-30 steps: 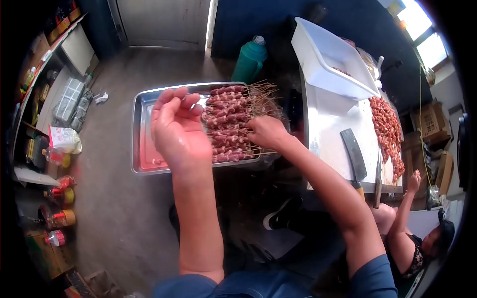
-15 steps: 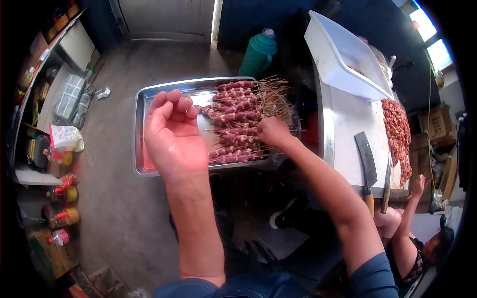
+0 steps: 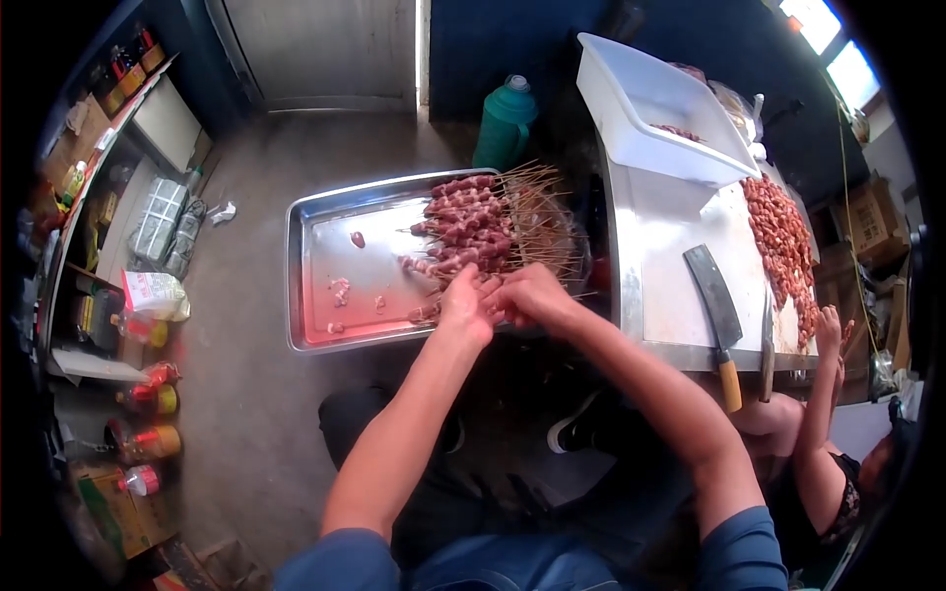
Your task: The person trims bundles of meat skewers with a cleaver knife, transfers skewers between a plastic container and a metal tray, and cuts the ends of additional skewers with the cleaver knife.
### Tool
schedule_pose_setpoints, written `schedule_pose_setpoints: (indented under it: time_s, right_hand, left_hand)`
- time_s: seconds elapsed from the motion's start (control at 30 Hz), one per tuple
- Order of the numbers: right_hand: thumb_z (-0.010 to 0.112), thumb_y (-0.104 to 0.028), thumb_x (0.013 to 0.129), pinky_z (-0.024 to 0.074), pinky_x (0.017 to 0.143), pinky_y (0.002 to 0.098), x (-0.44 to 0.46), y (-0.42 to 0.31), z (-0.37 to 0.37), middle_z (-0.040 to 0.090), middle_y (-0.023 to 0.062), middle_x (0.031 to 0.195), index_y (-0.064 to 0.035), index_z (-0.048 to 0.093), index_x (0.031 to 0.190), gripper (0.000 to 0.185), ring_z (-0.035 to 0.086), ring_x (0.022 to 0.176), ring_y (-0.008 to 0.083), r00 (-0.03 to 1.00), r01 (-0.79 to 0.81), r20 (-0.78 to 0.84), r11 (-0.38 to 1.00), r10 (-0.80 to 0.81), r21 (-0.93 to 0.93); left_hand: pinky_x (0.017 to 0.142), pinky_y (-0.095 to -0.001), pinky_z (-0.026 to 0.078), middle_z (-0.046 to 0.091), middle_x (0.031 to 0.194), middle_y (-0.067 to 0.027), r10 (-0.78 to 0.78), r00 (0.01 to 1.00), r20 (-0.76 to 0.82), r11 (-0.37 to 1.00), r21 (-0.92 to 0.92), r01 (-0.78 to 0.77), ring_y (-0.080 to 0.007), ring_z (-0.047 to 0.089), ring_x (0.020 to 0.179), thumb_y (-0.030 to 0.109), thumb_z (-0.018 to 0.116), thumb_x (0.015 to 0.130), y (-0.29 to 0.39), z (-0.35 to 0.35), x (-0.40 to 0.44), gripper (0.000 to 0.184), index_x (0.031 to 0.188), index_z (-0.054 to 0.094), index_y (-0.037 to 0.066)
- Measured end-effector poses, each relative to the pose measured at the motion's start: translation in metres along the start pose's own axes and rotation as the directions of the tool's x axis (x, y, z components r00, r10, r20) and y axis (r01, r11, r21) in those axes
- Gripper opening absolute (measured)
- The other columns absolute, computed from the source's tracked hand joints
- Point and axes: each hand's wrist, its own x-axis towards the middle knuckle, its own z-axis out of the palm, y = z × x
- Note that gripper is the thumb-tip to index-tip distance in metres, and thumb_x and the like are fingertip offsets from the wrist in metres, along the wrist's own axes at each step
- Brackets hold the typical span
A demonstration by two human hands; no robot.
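Raw meat skewers [image 3: 458, 219] lie side by side in a metal tray [image 3: 294, 271], their bare stick ends pointing right past its rim. My left hand [image 3: 467, 307] is curled over skewers at the tray's near side, with a bit of meat showing to its left. Touching it, my right hand [image 3: 535, 297] is closed around the stick part of the skewers there. The hands themselves hide exactly how many skewers they grip. Loose meat scraps [image 3: 340, 291] and reddish liquid lie in the left part of the tray.
At right, a table [image 3: 655, 281] bears a cleaver [image 3: 713, 297], a pile of cut meat [image 3: 778, 246] and a white bin [image 3: 670, 113]. A green thermos [image 3: 506, 123] stands behind the tray. Shelves with bottles [image 3: 148, 399] line the left; another person's arm [image 3: 820, 433] is at lower right.
My left hand has come down from above the tray to the near skewers, beside my right hand. My right hand has shifted slightly nearer to me. The view has shifted a little.
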Motion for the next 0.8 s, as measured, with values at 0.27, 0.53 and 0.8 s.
schedule_pose_setpoints:
  time_s: [0.27, 0.53, 0.8]
  right_hand:
    - [0.059, -0.017, 0.082, 0.0484, 0.048, 0.0275, -0.009, 0.007, -0.006, 0.063, 0.0078, 0.063, 0.0005, 0.065, 0.075, 0.019, 0.063, 0.053, 0.0155, 0.984, 0.012, 0.167, 0.915, 0.060, -0.403]
    - [0.059, -0.019, 0.079, 0.0521, 0.084, 0.0441, 0.049, 0.004, -0.052, 0.069, 0.0187, 0.096, -0.0071, 0.073, 0.088, 0.020, 0.066, 0.094, 0.0352, 0.979, 0.076, -0.046, 0.565, -0.198, -0.822]
    - [0.065, -0.021, 0.074, 0.0511, 0.078, 0.0479, 0.094, 0.021, -0.031, 0.063, 0.0185, 0.098, -0.0023, 0.065, 0.088, 0.023, 0.064, 0.094, 0.0378, 0.810, 0.314, 0.039, 0.377, -0.586, -0.871]
  left_hand:
    - [0.066, -0.0358, 0.051, 0.061, 0.087, -0.0088, 0.127, 0.986, -0.104, 0.959, -0.239, -0.149, -0.0228, 0.062, 0.078, 0.015, 0.042, 0.097, -0.003, -0.022, 0.037, 0.014, 0.098, 0.052, 0.006]
    - [0.048, -0.0299, 0.048, 0.058, 0.078, -0.0086, 0.328, 0.933, -0.145, 0.873, -0.331, -0.359, -0.0167, 0.052, 0.055, 0.016, 0.043, 0.101, 0.009, -0.011, 0.016, 0.007, 0.102, 0.048, 0.011]
    - [0.067, -0.0361, 0.052, 0.059, 0.080, -0.0077, 0.301, 0.943, 0.140, 0.914, -0.325, -0.244, -0.0163, 0.053, 0.061, 0.015, 0.042, 0.103, -0.028, 0.041, -0.054, 0.011, 0.108, 0.049, 0.009]
